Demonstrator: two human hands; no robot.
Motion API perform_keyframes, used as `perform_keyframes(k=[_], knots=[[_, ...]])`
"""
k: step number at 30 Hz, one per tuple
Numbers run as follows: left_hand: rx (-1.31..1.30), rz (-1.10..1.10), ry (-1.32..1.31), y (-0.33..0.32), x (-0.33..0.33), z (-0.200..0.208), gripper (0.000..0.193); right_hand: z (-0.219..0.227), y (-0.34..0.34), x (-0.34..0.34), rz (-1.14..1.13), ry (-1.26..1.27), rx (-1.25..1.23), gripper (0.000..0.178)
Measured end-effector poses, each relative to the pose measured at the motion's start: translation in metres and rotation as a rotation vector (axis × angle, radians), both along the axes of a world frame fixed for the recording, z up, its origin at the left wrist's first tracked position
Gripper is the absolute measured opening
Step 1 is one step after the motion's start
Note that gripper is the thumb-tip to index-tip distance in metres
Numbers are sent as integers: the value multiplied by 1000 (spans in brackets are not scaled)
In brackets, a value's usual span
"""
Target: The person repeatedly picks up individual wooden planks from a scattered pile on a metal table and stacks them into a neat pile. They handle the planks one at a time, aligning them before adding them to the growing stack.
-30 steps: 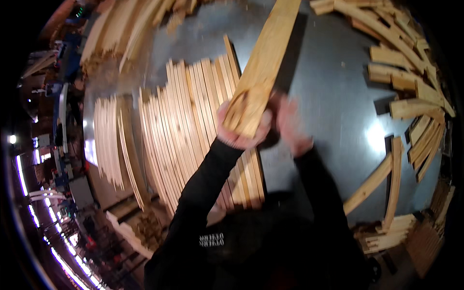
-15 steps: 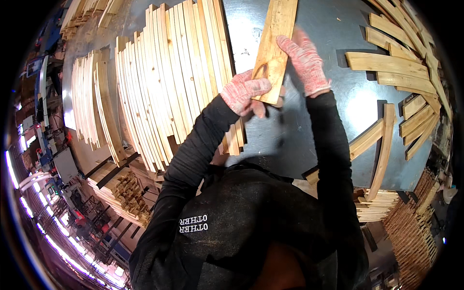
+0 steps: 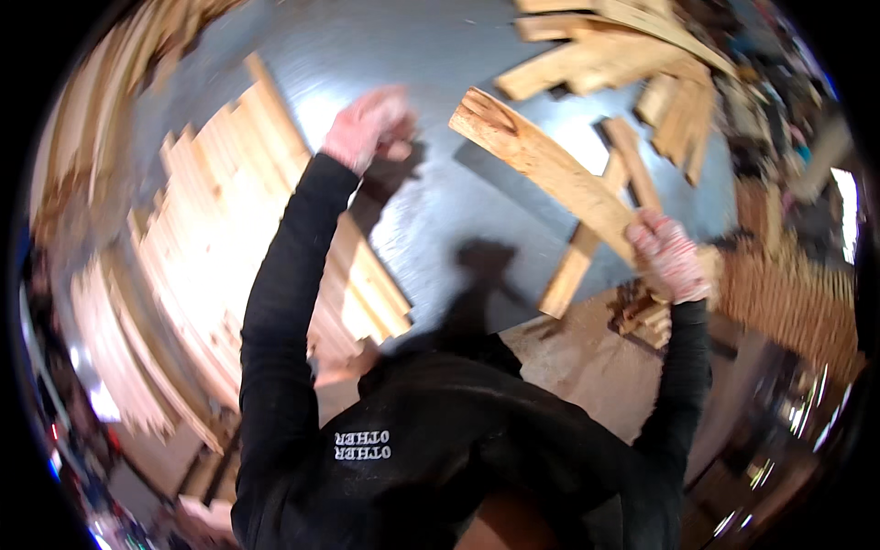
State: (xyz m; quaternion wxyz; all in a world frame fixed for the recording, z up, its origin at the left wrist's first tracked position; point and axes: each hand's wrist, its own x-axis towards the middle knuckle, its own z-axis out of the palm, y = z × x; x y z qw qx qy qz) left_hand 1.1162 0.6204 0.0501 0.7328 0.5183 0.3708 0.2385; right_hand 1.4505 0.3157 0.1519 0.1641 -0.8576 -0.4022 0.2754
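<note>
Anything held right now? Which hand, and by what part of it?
The right hand grips a wooden board near the end opposite its dark knot. The left hand holds nothing visible.

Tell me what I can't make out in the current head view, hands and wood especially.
All in the head view:
Plank: its lower right end is hidden by the right hand; its underside faces away.
Left hand: blurred, so its exact curl is unclear.
Board behind the plank: its middle is covered by the plank.
Upper-left boards: cut off by the dark rim.
</note>
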Motion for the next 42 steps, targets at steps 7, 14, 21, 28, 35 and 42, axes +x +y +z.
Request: perform_keyframes(k=[7, 14, 21, 28, 35, 42], knots=[[1035, -481, 716, -109, 33, -77, 44, -86, -194, 16, -615, 142, 297, 39], [849, -425, 1185, -160, 22, -80, 70, -128, -382, 168, -1382, -431, 175, 48], [695, -174, 1039, -260, 220, -85, 85, -274, -467, 446, -1146, -571, -185, 38], [929, -333, 1356, -314, 334, -107, 94, -381, -477, 665, -1179, -511, -104, 28], [919, -191, 1172, -327, 360, -115, 85, -307, -396, 640, -818, -707, 91, 48], [262, -251, 1159, -307, 359, -43, 80, -173, -215, 307, 390, -209, 141, 108]])
